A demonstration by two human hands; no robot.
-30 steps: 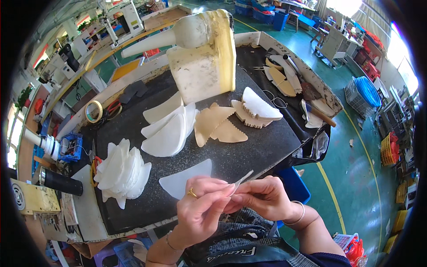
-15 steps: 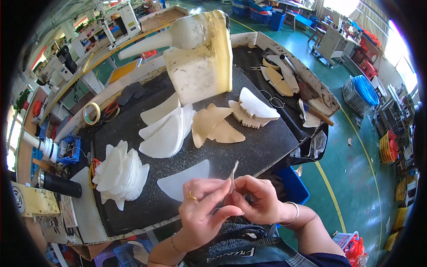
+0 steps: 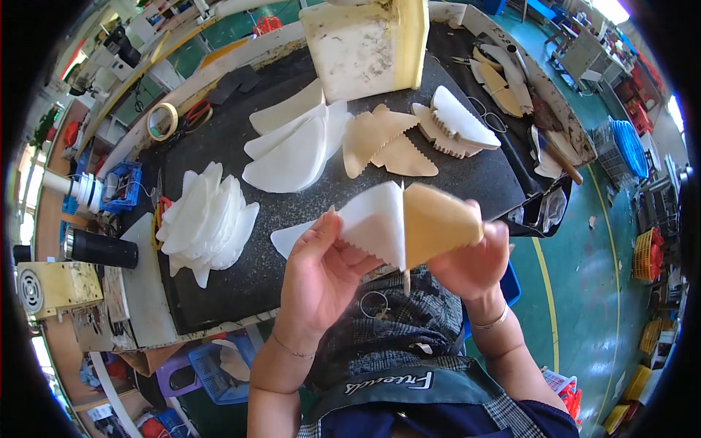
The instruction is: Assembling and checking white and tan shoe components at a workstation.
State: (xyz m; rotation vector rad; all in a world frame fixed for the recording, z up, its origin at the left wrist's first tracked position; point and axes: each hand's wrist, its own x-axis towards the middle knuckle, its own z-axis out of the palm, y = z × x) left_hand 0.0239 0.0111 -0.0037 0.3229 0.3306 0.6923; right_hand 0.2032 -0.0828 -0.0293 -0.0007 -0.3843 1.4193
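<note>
In front of my apron, my left hand [image 3: 312, 266] grips a thin white saw-edged piece [image 3: 376, 223], its thumb pressed on the outer side. My right hand [image 3: 478, 263], blurred by motion, holds the outer end of a tan saw-edged piece [image 3: 434, 226]. Both pieces meet along an upright line like an open book; whether they are joined there I cannot tell. Partly behind my left hand, a flat white sheet [image 3: 287, 239] lies on the black mat [image 3: 255, 285].
A ruffled white stack [image 3: 204, 223] stands left. Beyond lie white half-moon pieces [image 3: 288, 157], tan saw-edged pieces [image 3: 380, 142] and a white-topped notched stack [image 3: 467, 124]. A big white block [image 3: 358, 58] stands at the back, scissors [image 3: 197, 113] and a tape roll [image 3: 162, 121] far left.
The piece seen edge-on between my fingers is now spread open, white side left, tan side right. My hands have moved apart, and the view has tilted downward.
</note>
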